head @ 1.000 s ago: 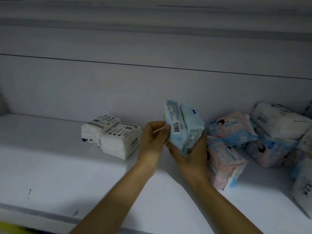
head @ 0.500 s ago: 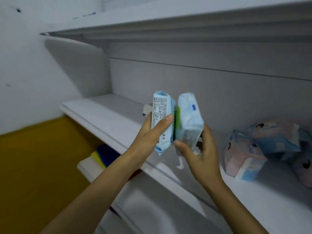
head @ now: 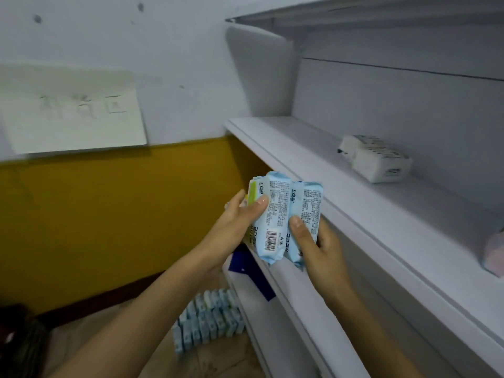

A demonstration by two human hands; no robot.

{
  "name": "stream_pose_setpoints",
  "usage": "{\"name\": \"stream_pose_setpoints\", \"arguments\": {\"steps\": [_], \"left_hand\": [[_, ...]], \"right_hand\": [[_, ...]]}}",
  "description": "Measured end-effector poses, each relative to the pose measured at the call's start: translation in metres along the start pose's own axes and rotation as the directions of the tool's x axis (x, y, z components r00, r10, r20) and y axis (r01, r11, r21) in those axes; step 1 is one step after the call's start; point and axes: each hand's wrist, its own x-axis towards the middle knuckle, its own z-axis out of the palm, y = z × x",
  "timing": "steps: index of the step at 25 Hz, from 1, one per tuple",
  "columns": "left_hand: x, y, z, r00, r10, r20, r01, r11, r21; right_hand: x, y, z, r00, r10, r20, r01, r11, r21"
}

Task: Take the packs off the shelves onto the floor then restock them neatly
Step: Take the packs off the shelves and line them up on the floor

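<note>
Beside the shelf edge (head: 354,218), hands (head: 231,227) (head: 320,251) gripping blue packs (head: 274,214) (head: 306,211), floor row (head: 207,320) below

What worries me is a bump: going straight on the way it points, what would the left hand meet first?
Probably the shelf's front edge, just beyond the blue pack the left hand grips; depth is unclear.

Two light blue plastic packs (head: 275,211) with small print are upright side by side, gripped by the left hand (head: 231,227) and the right hand (head: 319,246) just before the white shelf (head: 300,148), while more blue packs (head: 207,315) stand in rows on the floor below and two white packs (head: 379,162) lie far on that shelf.
</note>
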Motion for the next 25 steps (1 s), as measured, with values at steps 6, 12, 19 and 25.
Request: {"name": "stream_pose_setpoints", "arguments": {"steps": [6, 12, 19, 25], "left_hand": [[-0.05, -0.01, -0.134, 0.972, -0.125, -0.198, 0.131, 0.991, 0.015], [-0.089, -0.032, -0.284, 0.905, -0.154, -0.396, 0.22, 0.967, 0.127], [-0.063, -0.099, -0.362, 0.865, -0.395, -0.309, 0.398, 0.916, -0.056], [0.002, -0.14, -0.393, 0.831, -0.507, -0.23, 0.516, 0.856, -0.023]], "right_hand": [[0.015, 0.03, 0.144, 0.982, 0.102, 0.16, -0.099, 0.995, -0.025], [0.017, 0.068, 0.293, 0.981, 0.184, 0.068, -0.155, 0.938, -0.309], [0.02, 0.129, 0.332, 0.915, 0.402, -0.033, -0.402, 0.903, -0.148], [0.059, 0.2, 0.34, 0.857, 0.479, -0.193, -0.508, 0.849, -0.147]]}}
